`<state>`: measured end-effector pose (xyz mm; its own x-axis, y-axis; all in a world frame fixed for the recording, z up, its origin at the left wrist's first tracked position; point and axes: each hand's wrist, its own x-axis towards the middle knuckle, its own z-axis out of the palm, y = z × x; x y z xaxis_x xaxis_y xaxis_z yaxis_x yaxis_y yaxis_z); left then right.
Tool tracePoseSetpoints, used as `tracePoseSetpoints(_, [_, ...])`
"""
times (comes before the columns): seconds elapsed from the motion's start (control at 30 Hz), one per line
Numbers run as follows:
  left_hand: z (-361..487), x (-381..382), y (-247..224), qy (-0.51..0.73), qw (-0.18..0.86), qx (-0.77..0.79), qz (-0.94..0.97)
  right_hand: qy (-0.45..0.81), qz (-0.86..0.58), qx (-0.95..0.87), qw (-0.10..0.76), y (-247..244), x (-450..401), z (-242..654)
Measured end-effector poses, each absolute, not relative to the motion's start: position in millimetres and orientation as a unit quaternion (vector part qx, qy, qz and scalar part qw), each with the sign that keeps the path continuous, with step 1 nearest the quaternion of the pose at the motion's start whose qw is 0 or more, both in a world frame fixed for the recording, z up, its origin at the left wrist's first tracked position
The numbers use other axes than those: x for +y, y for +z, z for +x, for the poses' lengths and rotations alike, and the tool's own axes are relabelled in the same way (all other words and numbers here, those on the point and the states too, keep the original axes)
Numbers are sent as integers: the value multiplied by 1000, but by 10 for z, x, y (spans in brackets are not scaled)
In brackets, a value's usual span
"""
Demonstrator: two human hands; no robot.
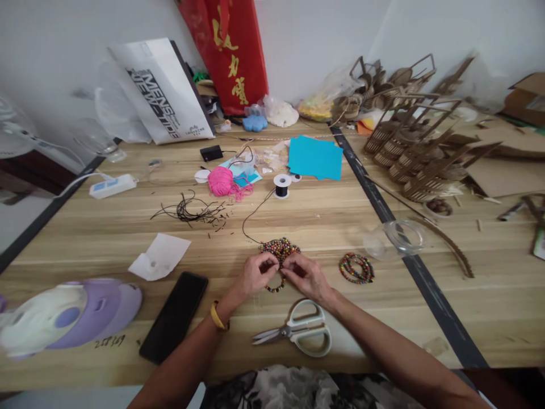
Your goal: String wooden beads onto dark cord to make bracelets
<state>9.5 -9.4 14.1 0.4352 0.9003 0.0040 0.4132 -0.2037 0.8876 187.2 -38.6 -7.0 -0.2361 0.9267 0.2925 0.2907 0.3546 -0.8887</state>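
Observation:
A heap of multicoloured beads (281, 248) strung on cord lies in the middle of the table, with a strand looping toward me. My left hand (258, 272) and my right hand (307, 276) meet over its near side, each in a pinch on the beaded strand. From the heap a thin black cord (243, 222) runs back to a white spool (281, 186) wound with black cord. To the right of my hands rests a coiled beaded bracelet (356, 268). White-handled scissors (298, 329) lie just in front of me, blades pointing left.
On the left are a black phone (174, 317), a white paper (160, 257) and a purple-white device (72, 315). Farther back sit black cord scraps (191, 209), pink yarn (222, 180) and blue sheets (315, 158). A clear plastic container (402, 237) and brown baskets (417, 153) stand right.

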Motion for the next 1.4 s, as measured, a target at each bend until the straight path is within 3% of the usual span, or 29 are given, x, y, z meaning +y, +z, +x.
tracePoseSetpoints(0.5, [90, -110, 56, 284, 405, 433, 753, 226, -393, -780, 431, -111, -389, 1869])
tracePoseSetpoints(0.93, [127, -146, 119, 327, 367, 427, 759, 241, -386, -782, 425, -19, -378, 1903])
tracePoseSetpoints(1.4, [137, -146, 147, 313, 464, 435, 705, 231, -405, -761, 451, -14, -403, 1903])
